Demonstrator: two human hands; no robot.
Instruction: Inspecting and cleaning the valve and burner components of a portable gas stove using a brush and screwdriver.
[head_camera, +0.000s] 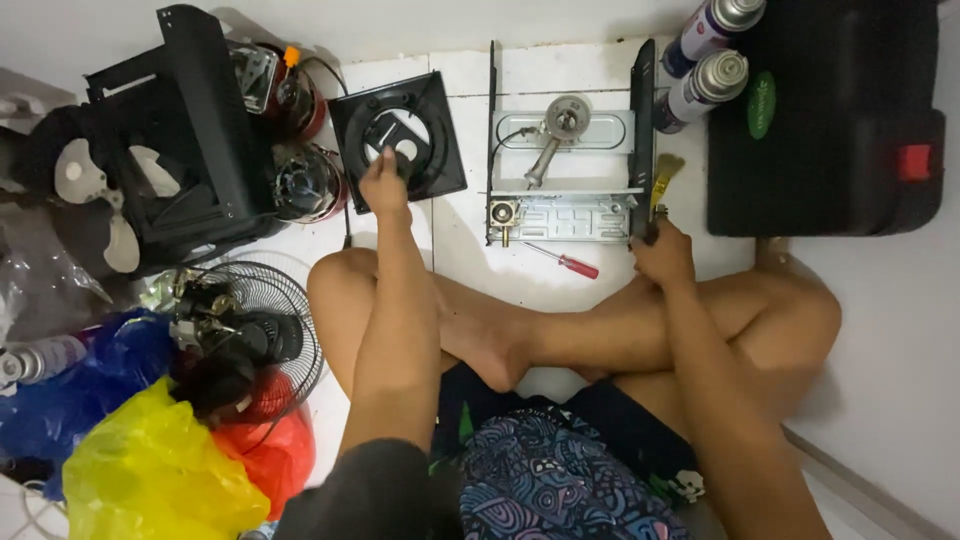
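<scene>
- left hand (383, 183): fingers closed on the one black square stove top plate (400, 134), flat on the floor tiles
- right hand (661, 250): gripping one paintbrush (661, 180) beside the one opened stove chassis (566, 150)
- one red-handled screwdriver (566, 261) just below the chassis
- two gas canisters (710, 55) top right, beside one black case (830, 120)

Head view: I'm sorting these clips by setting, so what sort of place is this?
Probably a home floor used as an informal appliance repair spot: a person sits cross-legged on white tiles beside an opened metal gas stove chassis, a red-handled screwdriver and a wire fan guard.
</scene>
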